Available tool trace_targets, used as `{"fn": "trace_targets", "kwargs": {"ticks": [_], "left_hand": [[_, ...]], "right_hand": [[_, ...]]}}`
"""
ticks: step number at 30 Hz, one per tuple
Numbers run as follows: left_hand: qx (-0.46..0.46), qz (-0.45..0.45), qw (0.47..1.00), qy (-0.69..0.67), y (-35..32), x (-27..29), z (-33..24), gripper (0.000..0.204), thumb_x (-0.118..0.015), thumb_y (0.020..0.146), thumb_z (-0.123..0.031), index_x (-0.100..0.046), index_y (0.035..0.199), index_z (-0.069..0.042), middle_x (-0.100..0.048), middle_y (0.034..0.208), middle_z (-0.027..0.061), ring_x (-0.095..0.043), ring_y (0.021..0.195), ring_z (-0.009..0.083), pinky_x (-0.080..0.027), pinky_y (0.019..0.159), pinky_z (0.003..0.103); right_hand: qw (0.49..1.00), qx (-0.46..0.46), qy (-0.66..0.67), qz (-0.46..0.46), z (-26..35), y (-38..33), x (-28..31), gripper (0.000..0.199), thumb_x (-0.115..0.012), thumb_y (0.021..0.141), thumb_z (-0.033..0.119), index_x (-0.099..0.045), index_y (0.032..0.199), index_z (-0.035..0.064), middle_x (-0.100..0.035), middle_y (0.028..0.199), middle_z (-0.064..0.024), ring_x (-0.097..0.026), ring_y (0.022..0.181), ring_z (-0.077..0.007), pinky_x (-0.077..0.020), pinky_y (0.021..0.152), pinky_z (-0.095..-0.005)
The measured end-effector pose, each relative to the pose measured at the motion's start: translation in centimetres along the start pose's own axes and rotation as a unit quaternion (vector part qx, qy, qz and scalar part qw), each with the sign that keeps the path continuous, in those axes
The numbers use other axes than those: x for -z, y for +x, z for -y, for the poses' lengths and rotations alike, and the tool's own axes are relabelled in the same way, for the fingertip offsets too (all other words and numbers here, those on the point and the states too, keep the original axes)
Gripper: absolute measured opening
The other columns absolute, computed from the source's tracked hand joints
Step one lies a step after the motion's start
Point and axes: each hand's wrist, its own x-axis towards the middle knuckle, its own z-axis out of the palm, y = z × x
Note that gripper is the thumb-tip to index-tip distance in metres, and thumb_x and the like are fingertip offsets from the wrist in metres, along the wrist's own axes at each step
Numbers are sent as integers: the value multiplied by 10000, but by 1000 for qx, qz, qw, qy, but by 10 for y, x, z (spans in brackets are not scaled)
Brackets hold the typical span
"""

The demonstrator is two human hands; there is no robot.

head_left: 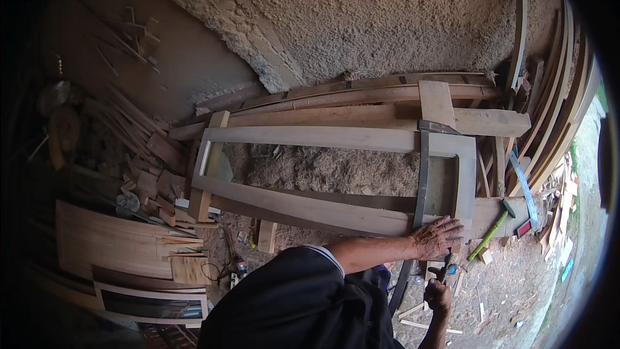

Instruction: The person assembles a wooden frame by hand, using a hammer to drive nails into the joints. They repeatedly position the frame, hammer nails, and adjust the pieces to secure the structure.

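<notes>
Pale rectangular wooden frame (pixel 310 206) lies foremost; a dark metal bar clamp (pixel 422 181) crosses its right part. Right hand (pixel 438 296) grips a dark, blue-marked hand tool (pixel 451 270) below its near right corner; left hand (pixel 438 238) lies flat there. Steady palm, squared tool advisable.

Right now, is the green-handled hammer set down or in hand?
Set down: the hammer lies on the board, your left hand rests on the frame, your right hand grips another tool.

Frame (pixel 310 136) is coloured pale greyish tan, hammer handle (pixel 488 236) is done in super bright lime green, and the black sleeve (pixel 300 281) is edged with a whitish stripe.
</notes>
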Motion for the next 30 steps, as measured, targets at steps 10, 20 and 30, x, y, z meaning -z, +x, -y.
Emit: {"fn": "trace_targets", "kwargs": {"ticks": [10, 20, 30], "left_hand": [[7, -57, 998, 22, 3, -15, 2, 448, -448, 963, -318, -598, 1360, -177, -405, 1575, 108, -316, 1493, 273, -190, 1253, 470], [1, -54, 999, 3, 1, -8, 0, 487, -499, 932, -332, -586, 1382, -168, -414, 1568, 114, -317, 1490, 280, -189, 1250, 478], [-13, -52, 998, 20, 0, 12, -3, 466, -534, 931, -287, -592, 1369, -137, -471, 1526, 124, -378, 1457, 288, -246, 1227, 467]], "right_hand": [[715, 243, -496, -427, -35, 17, -27, 543, -714, 872, 91, -526, 1380, 60, -702, 816, -149, -635, 614, -246, -495, 606, -432], [983, -62, 156, 70, 6, 11, 1, 706, -761, 827, 201, -436, 1439, 66, -516, 647, -17, -481, 456, -124, -385, 379, -266], [754, 91, -478, -442, -20, 14, -48, 546, -741, 834, 173, -565, 1350, 151, -719, 863, -179, -713, 762, -303, -518, 666, -447]]}}
